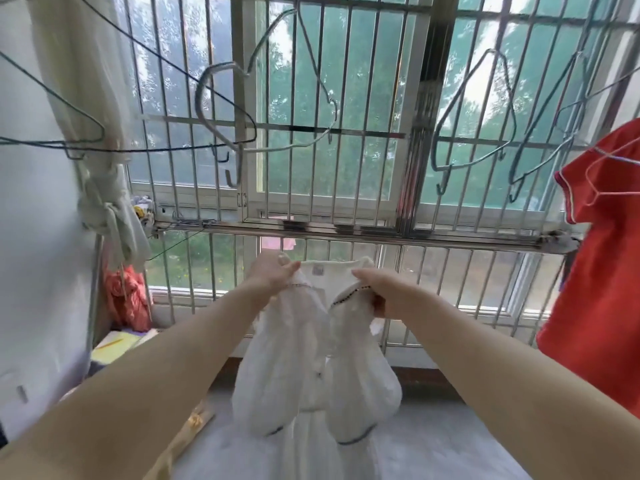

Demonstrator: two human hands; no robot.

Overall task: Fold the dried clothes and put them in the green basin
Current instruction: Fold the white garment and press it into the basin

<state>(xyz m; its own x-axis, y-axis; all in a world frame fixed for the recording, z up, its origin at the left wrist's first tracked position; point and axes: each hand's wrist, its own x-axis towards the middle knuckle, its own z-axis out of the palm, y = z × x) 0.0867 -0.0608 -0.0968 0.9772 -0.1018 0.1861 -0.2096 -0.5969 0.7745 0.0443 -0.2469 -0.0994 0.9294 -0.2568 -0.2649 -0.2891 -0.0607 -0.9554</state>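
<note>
Soft daylight enters through the barred window [346,81] at the far side, leaving the scene bright and backlit. Patches of sky behind the glass burn out to white, most at the far right. The wire hangers [198,98] read as thin dark outlines against it. The near forearms [156,358] are evenly lit, without hard shadows. The wide lens bows the window bars outward toward the edges and stretches the forearms at the near corners. A mild softness smears the weave of the white garment [311,358].
</note>
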